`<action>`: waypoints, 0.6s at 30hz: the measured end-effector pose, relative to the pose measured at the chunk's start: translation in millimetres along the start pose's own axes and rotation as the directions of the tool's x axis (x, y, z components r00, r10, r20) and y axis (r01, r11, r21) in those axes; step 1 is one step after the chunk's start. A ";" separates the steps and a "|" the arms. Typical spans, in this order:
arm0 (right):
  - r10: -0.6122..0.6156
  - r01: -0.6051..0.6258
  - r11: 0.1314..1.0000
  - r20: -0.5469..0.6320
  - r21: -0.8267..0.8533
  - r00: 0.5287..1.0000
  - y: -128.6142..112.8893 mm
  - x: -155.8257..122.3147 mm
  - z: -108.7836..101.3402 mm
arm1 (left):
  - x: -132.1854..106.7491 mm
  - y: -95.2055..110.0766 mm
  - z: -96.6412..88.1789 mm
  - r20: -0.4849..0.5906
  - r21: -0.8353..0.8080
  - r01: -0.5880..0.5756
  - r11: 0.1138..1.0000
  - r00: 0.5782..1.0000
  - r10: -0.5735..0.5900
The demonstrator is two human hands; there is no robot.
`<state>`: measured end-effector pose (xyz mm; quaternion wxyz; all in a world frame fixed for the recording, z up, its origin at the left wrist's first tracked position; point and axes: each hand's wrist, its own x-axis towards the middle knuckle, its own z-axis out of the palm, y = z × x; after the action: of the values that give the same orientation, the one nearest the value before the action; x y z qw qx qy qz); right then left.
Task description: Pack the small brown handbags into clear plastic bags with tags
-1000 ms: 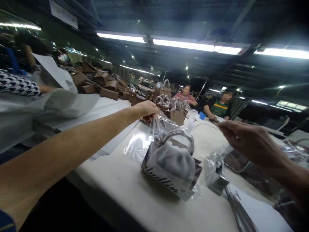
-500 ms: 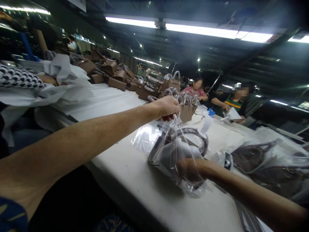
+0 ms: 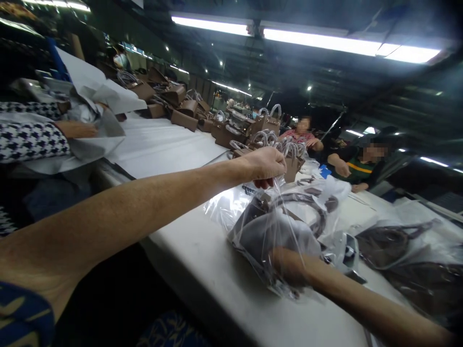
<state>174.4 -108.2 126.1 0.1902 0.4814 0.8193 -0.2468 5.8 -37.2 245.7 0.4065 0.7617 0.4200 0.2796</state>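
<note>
At the near edge of the white tabletop (image 3: 202,260), seen from beside the worker:

Left hand (image 3: 265,166): arm stretched out over the tabletop, fingers pinched tight on the upper edge of a clear plastic bag (image 3: 285,226), holding it up so the film hangs taut below the knuckles.

Right hand (image 3: 289,267): low at the near end of the same bag, pressed against it and veiled by the film; how far its fingers are closed cannot be told.

Handbag (image 3: 260,231): grey-brown, lying on its side within the clear plastic bag, between the two hands, resting on the tabletop; its curved handle (image 3: 320,214) points away from the worker.

Just right of it: a small black-and-white item (image 3: 349,250) wrapped in film, lying on the tabletop.

Further right: dark bagged handbags (image 3: 394,238), lying flat in a loose heap.

Far along the tabletop: brown handbags (image 3: 181,113) in a long cluster, several with pale wrapped handles standing upright.

Left side: a co-worker's houndstooth sleeve (image 3: 32,142), that person's hand (image 3: 77,129) among sheets of white paper (image 3: 90,84).

Across the tabletop: two seated people, one in a pinkish top (image 3: 304,140), one in a dark top with an orange stripe (image 3: 356,166); a small blue item (image 3: 324,171) between them.

Overhead: strip lights (image 3: 307,41), lit
</note>
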 end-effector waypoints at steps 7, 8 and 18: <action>0.048 -0.108 0.968 -0.254 -0.225 0.966 12.2 -10.0 -19.5 | 7.1 -8.6 -5.2 -0.045 -0.061 -0.010 0.998 0.999 0.007; 0.052 -0.127 0.962 -0.293 -0.241 0.955 16.7 -17.2 -27.5 | 8.2 -8.9 -6.8 -0.057 -0.071 -0.011 0.997 0.998 0.007; -0.024 -0.304 0.947 -0.969 -0.100 0.247 25.4 -104.1 -90.9 | 13.1 -17.0 -13.6 -0.098 -0.161 0.036 0.986 0.994 -0.052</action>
<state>238.5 -116.7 250.9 -0.2622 0.5725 0.7427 0.2280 -5.3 -15.2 239.3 0.4501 0.7022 0.4331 0.3417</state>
